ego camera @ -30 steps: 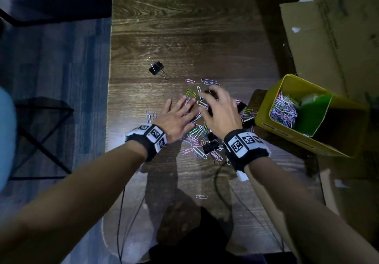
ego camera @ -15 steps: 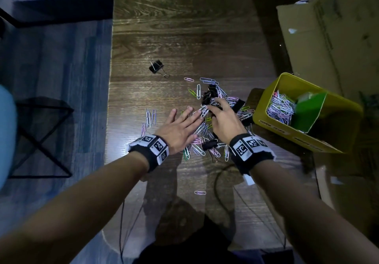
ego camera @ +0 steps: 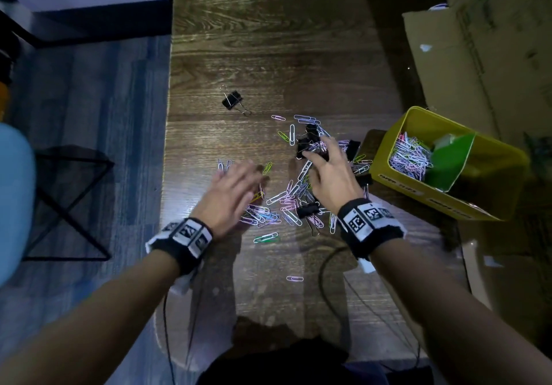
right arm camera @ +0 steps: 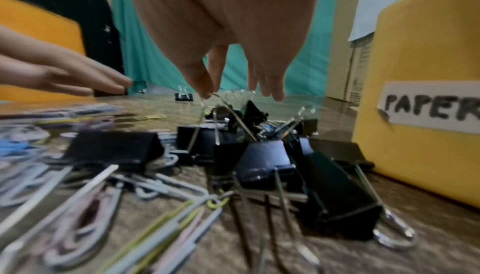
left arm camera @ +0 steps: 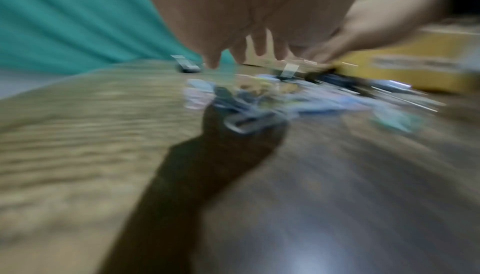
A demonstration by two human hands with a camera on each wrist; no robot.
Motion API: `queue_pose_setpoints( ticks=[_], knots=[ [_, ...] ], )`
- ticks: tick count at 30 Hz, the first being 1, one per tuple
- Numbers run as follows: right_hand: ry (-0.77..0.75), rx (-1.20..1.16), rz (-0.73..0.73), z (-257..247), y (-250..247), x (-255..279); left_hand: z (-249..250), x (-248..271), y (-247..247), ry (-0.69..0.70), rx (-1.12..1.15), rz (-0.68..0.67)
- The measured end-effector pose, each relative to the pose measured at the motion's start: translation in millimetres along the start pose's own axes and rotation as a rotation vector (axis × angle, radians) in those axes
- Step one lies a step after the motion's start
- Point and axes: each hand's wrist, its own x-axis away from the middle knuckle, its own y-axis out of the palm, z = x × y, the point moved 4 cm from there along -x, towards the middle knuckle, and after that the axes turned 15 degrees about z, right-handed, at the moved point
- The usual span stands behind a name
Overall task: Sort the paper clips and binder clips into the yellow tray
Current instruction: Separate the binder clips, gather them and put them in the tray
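A pile of coloured paper clips (ego camera: pixel 280 202) mixed with black binder clips (ego camera: pixel 307 210) lies on the wooden table (ego camera: pixel 268 41). My left hand (ego camera: pixel 239 175) is flat and blurred over the pile's left side, fingers spread, holding nothing. My right hand (ego camera: pixel 319 151) hovers with straight fingers over a cluster of binder clips (right arm camera: pixel 262 155); its thumb (right arm camera: pixel 200 81) touches a wire handle. The yellow tray (ego camera: pixel 385 142) stands to the right, labelled "PAPER" (right arm camera: pixel 431 104), with paper clips (ego camera: pixel 409 154) left of its green divider (ego camera: pixel 448 160). One binder clip (ego camera: pixel 232 100) lies apart at the back.
Cardboard boxes (ego camera: pixel 478 56) rise behind and right of the tray. The table's left edge drops to blue carpet with a black frame (ego camera: pixel 68 199). A single paper clip (ego camera: pixel 294 278) and thin cables (ego camera: pixel 328 265) lie near me.
My left hand has slid left, away from the right hand, spreading paper clips between them. My right hand's fingers have straightened over the binder clips.
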Motion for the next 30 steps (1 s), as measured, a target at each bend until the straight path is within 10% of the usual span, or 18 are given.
queue_pose_setpoints(
  ticks=[4,21,25,30],
  knots=[
    [-0.200,0.053,-0.076,-20,7,35,-34,-7,0,-0.273,-0.161,-0.146],
    [-0.236,0.352,-0.039,6,-6,83,84,64,52,0.016,-0.070,-0.310],
    [-0.310,0.262,0.004,-6,-7,111,57,47,31,-0.147,0.029,-0.114],
    [-0.289,0.161,-0.288,-29,11,151,28,25,30,-0.244,-0.136,-0.239]
  ],
)
